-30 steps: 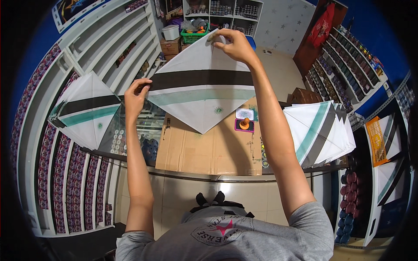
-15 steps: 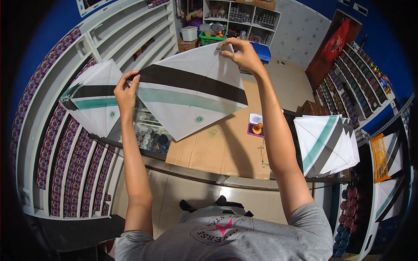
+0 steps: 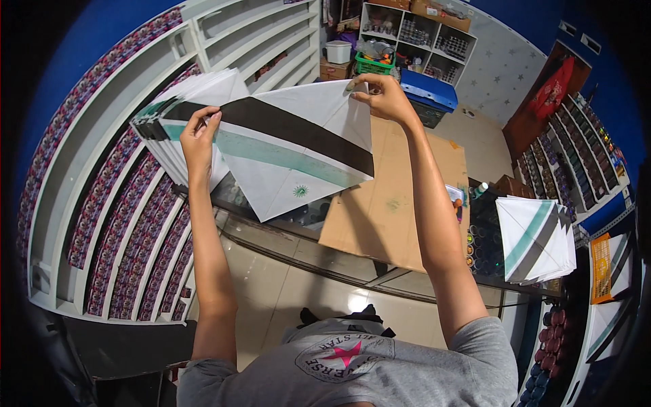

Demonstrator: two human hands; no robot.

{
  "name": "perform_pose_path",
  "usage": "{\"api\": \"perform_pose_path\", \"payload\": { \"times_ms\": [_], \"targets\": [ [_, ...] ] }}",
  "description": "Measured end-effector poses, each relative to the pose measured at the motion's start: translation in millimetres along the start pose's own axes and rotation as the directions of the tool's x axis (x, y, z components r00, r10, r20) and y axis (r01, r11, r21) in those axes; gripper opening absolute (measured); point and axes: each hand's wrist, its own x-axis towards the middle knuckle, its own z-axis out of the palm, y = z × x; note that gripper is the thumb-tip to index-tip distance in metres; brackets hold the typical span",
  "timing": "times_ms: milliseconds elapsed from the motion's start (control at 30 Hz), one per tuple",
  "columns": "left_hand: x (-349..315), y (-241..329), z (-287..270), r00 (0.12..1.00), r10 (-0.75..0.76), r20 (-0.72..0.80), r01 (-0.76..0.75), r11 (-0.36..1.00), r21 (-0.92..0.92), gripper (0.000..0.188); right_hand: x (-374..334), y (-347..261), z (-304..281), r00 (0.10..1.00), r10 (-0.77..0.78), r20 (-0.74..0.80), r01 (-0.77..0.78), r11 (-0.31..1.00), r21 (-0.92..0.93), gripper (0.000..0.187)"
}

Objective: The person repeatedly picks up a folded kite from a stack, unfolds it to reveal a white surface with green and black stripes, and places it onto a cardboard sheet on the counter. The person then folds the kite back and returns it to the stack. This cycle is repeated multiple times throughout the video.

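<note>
Between my hands I hold up a white paper kite (image 3: 271, 183) with a black band, a green band and a small green sunburst stamp. My left hand (image 3: 200, 136) pinches its left corner. My right hand (image 3: 385, 100) pinches its top corner. Behind my left hand stands a stack of similar kites (image 3: 211, 87), partly covered by the hand and the held kite. Under my right forearm, a sheet of brown cardboard (image 3: 380, 224) lies on the glass counter. An orange-handled stamp (image 3: 458, 203) and its ink pad (image 3: 453, 192) show just past the forearm, partly hidden by it.
Another kite pile (image 3: 536, 237) rests at the counter's right end. A small bottle (image 3: 479, 190) stands near the ink pad. White shelving (image 3: 254, 37) lines the left wall. Beyond the counter are a blue-lidded box (image 3: 428, 91) and a green basket (image 3: 375, 64).
My view has swung left, so the surroundings sit farther right. The held kite has moved left off the cardboard, toward the left stack. Both hands keep their pinch.
</note>
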Motion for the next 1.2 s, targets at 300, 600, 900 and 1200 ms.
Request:
{"api": "perform_pose_path", "payload": {
  "times_ms": [300, 600, 900, 1200],
  "targets": [
    [2.8, -4.5, -72.7, 0.999, 0.001, -0.032, 0.001, 0.998, 0.058, 0.012, 13.3, -18.0, 78.8, 0.998, -0.058, -0.014, 0.058, 0.998, 0.003, 0.023],
    [-5.6, 7.8, -90.1, 0.998, 0.028, -0.061, -0.019, 0.989, 0.150, 0.010, 25.6, -21.0, 105.4, 0.992, -0.103, -0.069, 0.108, 0.992, 0.071, 0.023],
    [-19.7, 14.8, -96.7, 0.995, 0.059, -0.076, -0.041, 0.976, 0.216, 0.011, 36.8, -21.8, 119.3, 0.981, -0.175, -0.078, 0.176, 0.984, 0.009, 0.025],
    [8.4, 2.2, -127.9, 0.997, 0.072, 0.020, -0.075, 0.975, 0.211, 0.012, 64.8, -27.0, 156.4, 0.981, -0.147, -0.124, 0.148, 0.989, -0.003, 0.022]
  ]
}}
